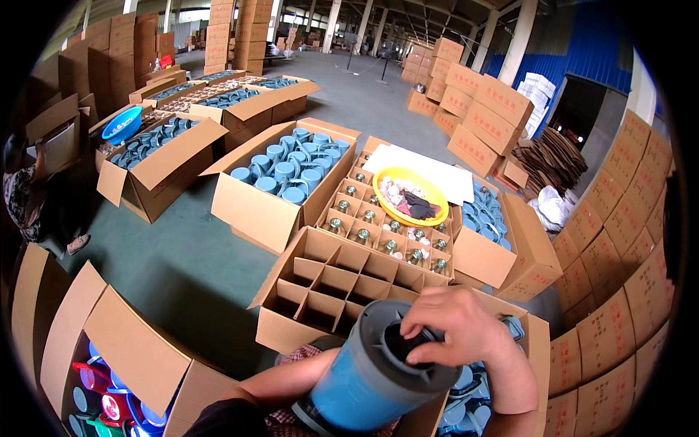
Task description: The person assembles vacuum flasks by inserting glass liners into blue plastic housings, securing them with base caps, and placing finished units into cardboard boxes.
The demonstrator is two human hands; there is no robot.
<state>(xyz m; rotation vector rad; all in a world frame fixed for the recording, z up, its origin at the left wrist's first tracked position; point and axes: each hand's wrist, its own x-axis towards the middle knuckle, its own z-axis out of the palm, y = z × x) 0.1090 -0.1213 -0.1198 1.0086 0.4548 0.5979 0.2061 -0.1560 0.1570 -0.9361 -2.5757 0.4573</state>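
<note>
A blue cylinder with a dark grey rim, which looks like a thermos flask casing (349,393), leans in front of me with its round opening upward. My right hand (459,328) reaches over the rim, thumb and fingers closed on a dark part inside the opening. My left forearm (291,379) runs to the casing's left side; the left hand itself is hidden behind it. Just beyond stands a carton (280,328) with cardboard dividers. Below my right arm, blue handled plastic parts (462,411) fill another carton.
Beyond the divided carton, glass bottle-like liners (362,236) stand in dividers beneath a yellow basin (437,218) of small pieces. More cartons of blue parts (291,171) lie ahead. Colourful parts (113,408) fill a carton at lower left. Stacked cartons (611,320) wall the right. A person (36,182) is at far left.
</note>
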